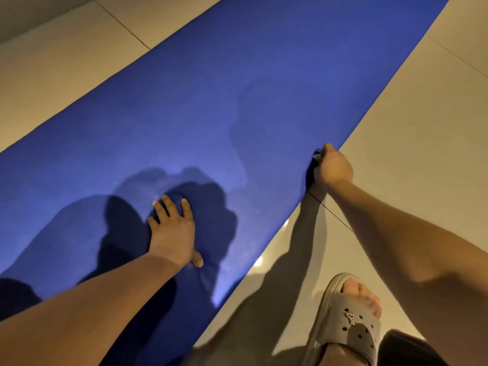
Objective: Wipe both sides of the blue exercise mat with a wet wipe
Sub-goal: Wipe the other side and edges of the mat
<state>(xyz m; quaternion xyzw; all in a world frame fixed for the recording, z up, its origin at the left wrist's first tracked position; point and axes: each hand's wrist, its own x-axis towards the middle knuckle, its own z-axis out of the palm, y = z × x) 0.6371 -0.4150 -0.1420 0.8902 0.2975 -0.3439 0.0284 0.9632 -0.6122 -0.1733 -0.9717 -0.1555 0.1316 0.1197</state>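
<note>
The blue exercise mat (224, 88) lies unrolled on the floor and runs diagonally from lower left to upper right. My left hand (173, 233) presses on it with fingers spread, palm down, near its near end. At the mat's right edge my right hand (331, 167) grips the edge, fingers curled under it and thumb on top, so the edge bunches slightly there. No wet wipe shows in either hand.
Beige tiled floor (409, 128) surrounds the mat on both sides. My foot in a grey perforated slipper (351, 320) stands on the tiles at lower right, close to the mat's edge. Shadows of my arms fall across the mat.
</note>
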